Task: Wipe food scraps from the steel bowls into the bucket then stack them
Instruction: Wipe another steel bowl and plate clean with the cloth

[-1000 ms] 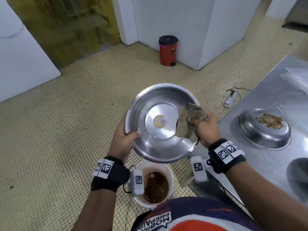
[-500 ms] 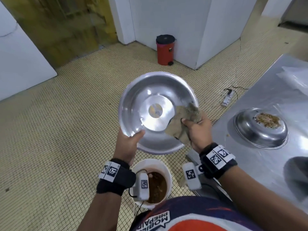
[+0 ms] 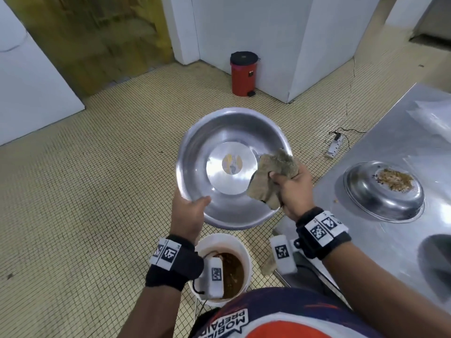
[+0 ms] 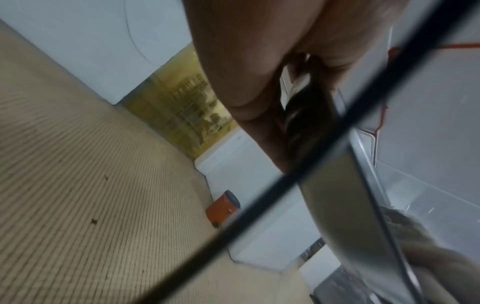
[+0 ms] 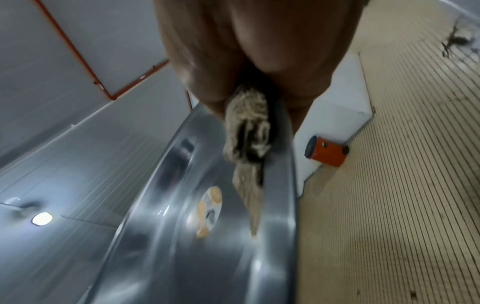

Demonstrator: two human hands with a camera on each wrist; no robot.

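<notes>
Left hand (image 3: 188, 215) grips the near-left rim of the bowl (image 3: 219, 203), thumb hooked over the inside wall, rest of the fingers behind the steel; left wrist view shows the curled fingers (image 4: 249, 82) against the bowl's back. Bowl is held in the air, tipped so its inside faces the person, directly above the bucket (image 3: 244, 245). Right hand (image 3: 295, 191) is clenched round a bunched beige rag (image 3: 268, 176), pressing it on the bowl's inner right wall next to the rim; right wrist view has the rag (image 5: 246, 131) trailing down the wall toward the flat bottom. Round yellow-and-white mark sits centre of the bowl's base, can't tell if it's a sticker or food. Bucket is white, on the floor at the person's feet, brown slop inside. Second bowl (image 3: 383, 191) sits on the steel counter (image 3: 390, 240) to the right, well apart from the hands, with a patch of brown scraps (image 3: 394, 179) in it. Floor is small yellowish tiles (image 3: 97, 191). Red pedal bin (image 3: 244, 74) with black lid stands against a white wall corner. White power strip (image 3: 335, 147) with a black cord lies on the floor just off the counter's far edge.
</notes>
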